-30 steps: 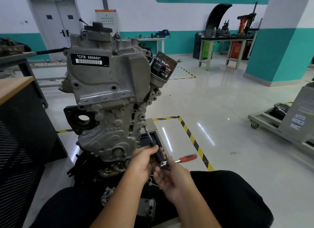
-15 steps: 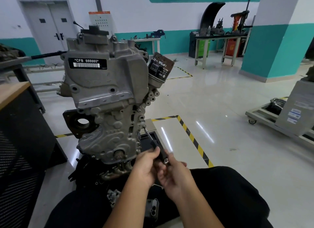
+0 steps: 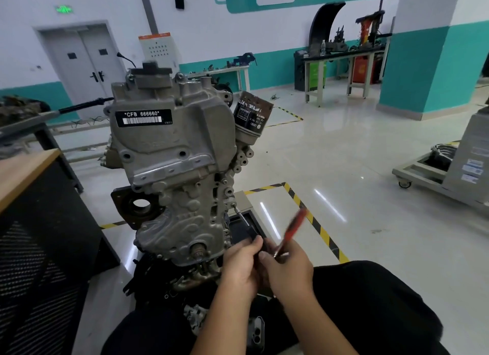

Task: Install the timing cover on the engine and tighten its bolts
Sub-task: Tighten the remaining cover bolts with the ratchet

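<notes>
We're looking at an automotive training workshop: a bare grey aluminium engine (image 3: 172, 169) is standing on a glossy floor with yellow-black hazard tape (image 3: 312, 217), and steel-legged workbenches (image 3: 344, 63) are carrying car parts along teal-banded walls.

timing cover (image 3: 182, 217) | grey cast aluminium | being seated upright on engine (image 3: 169, 132) front | bolt (image 3: 233, 205) at right edge being engaged by tool

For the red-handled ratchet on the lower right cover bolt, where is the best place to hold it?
Grip the red handle near its free end, coming from the right where it swings clear of the engine. The left hand steadies the black extension at the head; the right hand holds the handle's base.
</notes>
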The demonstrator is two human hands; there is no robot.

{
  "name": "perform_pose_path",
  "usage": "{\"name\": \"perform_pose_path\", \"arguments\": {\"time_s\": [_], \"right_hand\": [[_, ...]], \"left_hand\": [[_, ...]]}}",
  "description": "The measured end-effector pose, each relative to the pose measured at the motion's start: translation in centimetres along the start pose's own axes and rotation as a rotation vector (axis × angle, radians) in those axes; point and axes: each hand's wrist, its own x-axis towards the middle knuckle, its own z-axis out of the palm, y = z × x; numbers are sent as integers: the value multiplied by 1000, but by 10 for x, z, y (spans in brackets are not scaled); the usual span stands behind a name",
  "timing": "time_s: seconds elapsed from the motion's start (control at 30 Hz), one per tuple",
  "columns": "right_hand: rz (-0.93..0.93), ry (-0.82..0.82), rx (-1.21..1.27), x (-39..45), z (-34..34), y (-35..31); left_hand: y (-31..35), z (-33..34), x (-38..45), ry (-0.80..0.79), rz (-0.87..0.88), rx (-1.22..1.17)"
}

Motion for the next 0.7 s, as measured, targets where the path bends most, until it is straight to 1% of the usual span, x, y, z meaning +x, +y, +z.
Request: {"name": "perform_pose_path", "arguments": {"time_s": [0.03, 0.07, 0.1, 0.13, 0.17, 0.2, 0.23, 0.27, 0.3, 0.33, 0.37, 0.43, 0.47, 0.5, 0.53, 0.57, 0.6, 0.63, 0.67, 0.7], "right_hand": [[-33, -16, 18, 2, 5, 0], [-66, 14, 93, 4, 9, -1], [-93, 34, 71, 1, 6, 1], [-14, 24, 51, -2, 4, -1], [81, -57, 119, -7, 3, -4], [215, -111, 270, -11, 3, -8], [290, -121, 342, -9, 2, -9], [277, -119, 293, -7, 2, -8], [175, -97, 125, -7, 1, -6], [48, -25, -39, -5, -1, -4], [-78, 55, -147, -2, -2, -3], [-177, 70, -115, 2, 5, -4], [-197, 75, -135, 0, 6, -2], [-200, 71, -214, -3, 2, -1], [-65, 22, -123, -5, 3, -5], [79, -75, 77, -10, 4, -11], [239, -124, 292, -10, 5, -14], [309, -124, 355, -9, 3, -15], [263, -122, 280, -7, 2, -15], [135, -87, 57, -5, -1, -13]], "left_hand": [[0, 1, 0, -3, 1, -7], [0, 1, 1, -4, -2, -7], [1, 0, 1, -8, -11, 1], [2, 0, 2, -9, -23, 13], [2, 0, 2, -1, -30, 24], [2, 0, 2, 11, -24, 31], [2, 0, 2, 27, -8, 39], [1, -1, 2, 42, 13, 53], [1, 0, 2, 49, 33, 66], [0, 1, 0, 47, 46, 53], [0, 2, -1, 42, 55, 20], [2, 4, -2, 22, 46, -25], [4, 5, -3, 0, 21, -26], [5, 5, -3, -29, -13, -18], [5, 6, -4, -50, -43, -13], [5, 6, -4, -54, -52, -13], [5, 7, -5, -53, -41, -18], [4, 8, -5, -38, -19, -4], [3, 9, -6, -20, 9, 24], [1, 10, -6, -11, 35, 49]]}}
